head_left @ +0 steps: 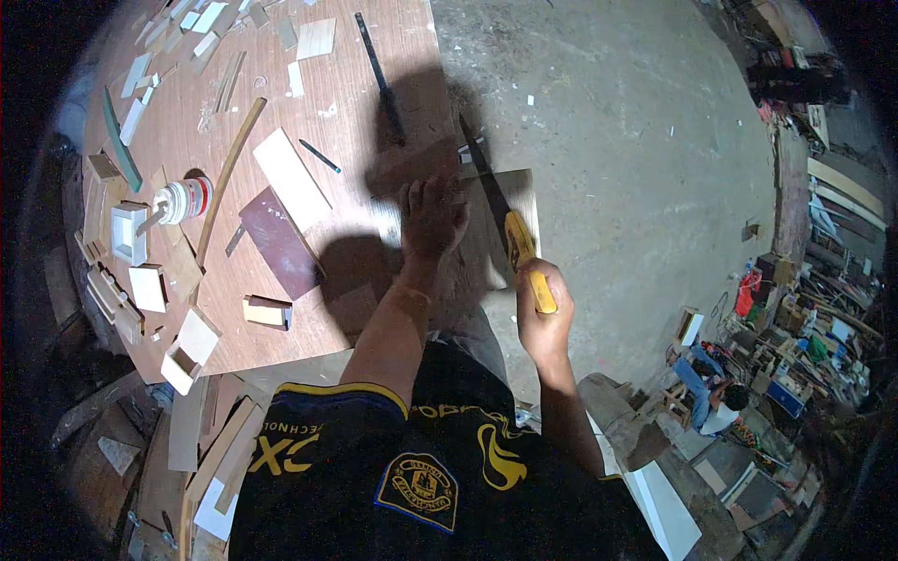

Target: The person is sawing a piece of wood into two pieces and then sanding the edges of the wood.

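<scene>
My right hand is closed around the yellow handle of a handsaw, whose dark blade points away from me and slightly left. The blade lies over a thin wooden board that juts past the table's right edge. Whether its teeth are in the wood I cannot tell. My left hand rests in shadow by the board's left part, fingers apart and lying down, with nothing seen in them. Left of that hand lie a white panel and a dark red-brown panel.
The wooden table carries a white tub, a long curved wood strip, a pencil, a dark metal strip, small boxes and several offcuts. Beyond the concrete floor, a person sits among scrap wood at right.
</scene>
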`<state>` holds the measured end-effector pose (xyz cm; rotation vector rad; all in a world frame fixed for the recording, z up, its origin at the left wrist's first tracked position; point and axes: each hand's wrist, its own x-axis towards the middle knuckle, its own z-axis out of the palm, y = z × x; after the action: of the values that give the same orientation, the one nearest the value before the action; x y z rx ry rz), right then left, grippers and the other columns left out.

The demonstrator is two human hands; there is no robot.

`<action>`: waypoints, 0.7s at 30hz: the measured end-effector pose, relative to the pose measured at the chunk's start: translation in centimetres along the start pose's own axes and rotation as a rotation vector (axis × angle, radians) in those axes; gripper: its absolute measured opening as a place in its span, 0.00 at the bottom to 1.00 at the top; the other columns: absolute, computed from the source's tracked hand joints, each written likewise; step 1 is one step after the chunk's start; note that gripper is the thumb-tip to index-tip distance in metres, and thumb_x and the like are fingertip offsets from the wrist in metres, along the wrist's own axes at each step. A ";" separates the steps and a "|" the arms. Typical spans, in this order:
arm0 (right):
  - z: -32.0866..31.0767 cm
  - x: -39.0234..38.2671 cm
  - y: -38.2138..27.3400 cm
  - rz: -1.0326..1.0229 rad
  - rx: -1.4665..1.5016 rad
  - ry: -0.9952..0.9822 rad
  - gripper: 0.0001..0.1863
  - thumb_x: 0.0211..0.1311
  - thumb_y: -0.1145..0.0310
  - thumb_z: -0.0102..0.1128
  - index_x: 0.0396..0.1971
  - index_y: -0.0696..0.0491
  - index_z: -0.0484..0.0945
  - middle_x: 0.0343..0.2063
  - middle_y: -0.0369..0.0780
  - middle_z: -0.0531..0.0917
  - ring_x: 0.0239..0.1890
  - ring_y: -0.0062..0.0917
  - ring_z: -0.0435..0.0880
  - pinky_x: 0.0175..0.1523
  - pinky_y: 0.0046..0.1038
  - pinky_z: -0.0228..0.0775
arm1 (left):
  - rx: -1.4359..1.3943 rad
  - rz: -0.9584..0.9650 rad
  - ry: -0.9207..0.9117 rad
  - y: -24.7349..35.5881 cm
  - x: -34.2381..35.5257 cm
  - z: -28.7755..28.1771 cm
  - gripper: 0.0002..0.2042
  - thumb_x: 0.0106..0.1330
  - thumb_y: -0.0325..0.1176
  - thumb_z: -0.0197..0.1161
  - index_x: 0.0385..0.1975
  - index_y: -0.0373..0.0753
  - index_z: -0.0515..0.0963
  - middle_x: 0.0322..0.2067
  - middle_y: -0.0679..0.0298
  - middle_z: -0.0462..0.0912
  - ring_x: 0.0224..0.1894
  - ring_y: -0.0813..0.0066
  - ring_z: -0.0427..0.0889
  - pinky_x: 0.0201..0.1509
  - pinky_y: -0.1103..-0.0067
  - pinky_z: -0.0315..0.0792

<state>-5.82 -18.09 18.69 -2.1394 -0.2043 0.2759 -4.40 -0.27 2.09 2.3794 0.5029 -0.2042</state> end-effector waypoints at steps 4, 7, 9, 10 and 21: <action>0.1 0.1 -0.6 0.065 0.033 -0.034 0.05 0.67 0.77 0.55 0.40 0.56 0.76 0.33 0.37 0.81 0.36 0.19 0.78 0.43 0.22 0.71 | 0.238 0.293 0.525 -1.0 -0.4 2.1 0.23 0.56 0.46 0.66 0.50 0.43 0.76 0.48 0.55 0.72 0.52 0.53 0.69 0.61 0.55 0.63; -0.1 0.5 -1.1 0.118 0.014 -0.059 0.05 0.67 0.78 0.55 0.41 0.56 0.76 0.32 0.38 0.81 0.34 0.19 0.78 0.42 0.22 0.71 | 0.111 0.104 0.247 1.3 0.4 -2.2 0.20 0.57 0.46 0.65 0.46 0.43 0.76 0.45 0.56 0.72 0.50 0.54 0.70 0.57 0.57 0.65; -0.1 1.0 -1.7 0.076 -0.006 -0.048 0.06 0.67 0.78 0.55 0.41 0.56 0.76 0.32 0.38 0.81 0.33 0.20 0.78 0.41 0.23 0.71 | -0.009 -0.051 -0.012 0.4 1.8 -0.3 0.19 0.57 0.46 0.65 0.44 0.43 0.76 0.43 0.57 0.72 0.48 0.54 0.71 0.55 0.59 0.66; 0.3 1.3 -2.5 0.021 -0.019 -0.056 0.06 0.66 0.78 0.56 0.41 0.55 0.76 0.31 0.39 0.81 0.33 0.20 0.79 0.40 0.23 0.71 | 0.178 0.049 0.314 -2.0 2.6 3.4 0.18 0.58 0.47 0.64 0.43 0.44 0.77 0.42 0.57 0.73 0.47 0.54 0.71 0.53 0.59 0.67; 0.8 1.9 -5.0 0.207 -0.033 -0.128 0.08 0.67 0.78 0.56 0.44 0.54 0.75 0.33 0.42 0.83 0.36 0.24 0.82 0.41 0.26 0.74 | 0.312 0.033 0.512 -0.3 2.4 2.9 0.18 0.59 0.50 0.63 0.41 0.44 0.77 0.41 0.57 0.75 0.46 0.54 0.73 0.51 0.55 0.65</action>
<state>-4.40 -14.25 22.19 -2.1793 -0.0610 0.5335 -2.32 -1.30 -0.95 2.7461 0.7063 0.3801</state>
